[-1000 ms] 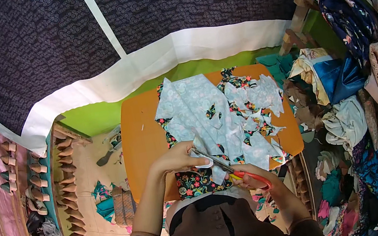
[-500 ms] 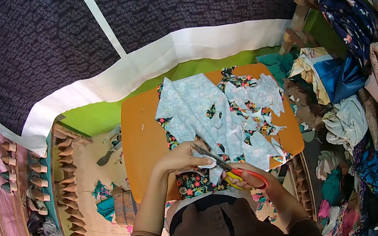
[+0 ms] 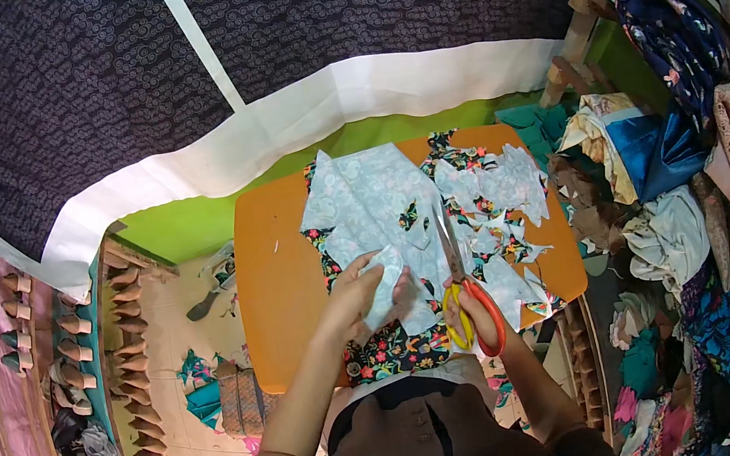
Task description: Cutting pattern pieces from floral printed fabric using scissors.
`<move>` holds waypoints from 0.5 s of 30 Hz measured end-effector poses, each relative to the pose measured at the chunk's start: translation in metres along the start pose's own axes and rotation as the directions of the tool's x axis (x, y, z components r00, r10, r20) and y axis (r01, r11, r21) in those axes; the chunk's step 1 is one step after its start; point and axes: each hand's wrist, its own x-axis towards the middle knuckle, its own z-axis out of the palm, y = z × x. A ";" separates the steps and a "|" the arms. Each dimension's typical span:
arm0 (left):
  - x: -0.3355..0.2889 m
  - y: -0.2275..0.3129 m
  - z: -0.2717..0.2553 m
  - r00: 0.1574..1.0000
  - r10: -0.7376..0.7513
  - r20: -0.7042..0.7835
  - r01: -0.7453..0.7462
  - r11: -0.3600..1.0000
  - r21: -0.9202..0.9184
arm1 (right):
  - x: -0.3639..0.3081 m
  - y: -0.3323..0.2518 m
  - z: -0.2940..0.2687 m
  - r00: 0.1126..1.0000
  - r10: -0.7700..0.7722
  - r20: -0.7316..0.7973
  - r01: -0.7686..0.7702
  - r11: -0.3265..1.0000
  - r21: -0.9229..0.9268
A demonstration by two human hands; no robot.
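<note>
My left hand [image 3: 356, 300] pinches a pale fabric piece [image 3: 385, 285] between thumb and fingers, over the near part of the table. In my right hand [image 3: 465, 316] is a pair of scissors [image 3: 453, 261] with one yellow and one red handle loop, blades pointing away from me. The blades look almost together. Beneath both hands spreads a larger cloth [image 3: 376, 182], pale underside up. Its black floral face [image 3: 389, 353] shows near my waist. Ragged cut scraps [image 3: 498, 180] cover the right part of the orange-brown table [image 3: 280, 272].
Wooden shoe lasts [image 3: 135, 361] line racks at the left. Heaped fabrics [image 3: 670, 238] crowd the right side. A dark patterned curtain [image 3: 108, 97] with a white border hangs beyond the table. Cloth scraps [image 3: 204, 403] lie on the floor at the left.
The scissors have come away from the fabric at my left hand and swung upright to the right. My left hand has lifted the pale piece slightly away from me.
</note>
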 end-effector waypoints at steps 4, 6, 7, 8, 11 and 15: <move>-0.003 -0.018 0.006 0.996 -0.028 0.085 0.051 0.957 -0.286 | 0.006 0.007 0.009 0.983 -0.067 -0.168 0.039 0.985 -0.167; -0.004 -0.023 0.010 0.989 -0.023 0.148 0.070 0.944 -0.323 | 0.014 0.017 0.012 0.931 -0.274 -0.240 0.209 0.941 -0.266; -0.005 -0.024 0.011 0.979 -0.009 0.201 0.082 0.930 -0.359 | 0.018 0.017 0.013 0.935 -0.281 -0.216 0.216 0.936 -0.280; -0.006 -0.024 0.011 0.967 0.009 0.254 0.095 0.914 -0.393 | 0.017 0.014 0.016 0.936 -0.281 -0.212 0.217 0.935 -0.279; -0.010 -0.019 0.012 0.966 0.025 0.259 0.096 0.891 -0.444 | 0.014 0.007 0.029 0.977 -0.206 -0.050 0.202 0.977 -0.070; -0.013 -0.010 0.012 0.974 0.056 0.218 0.054 0.883 -0.466 | 0.014 0.017 0.009 0.986 -0.072 0.153 0.109 0.962 -0.250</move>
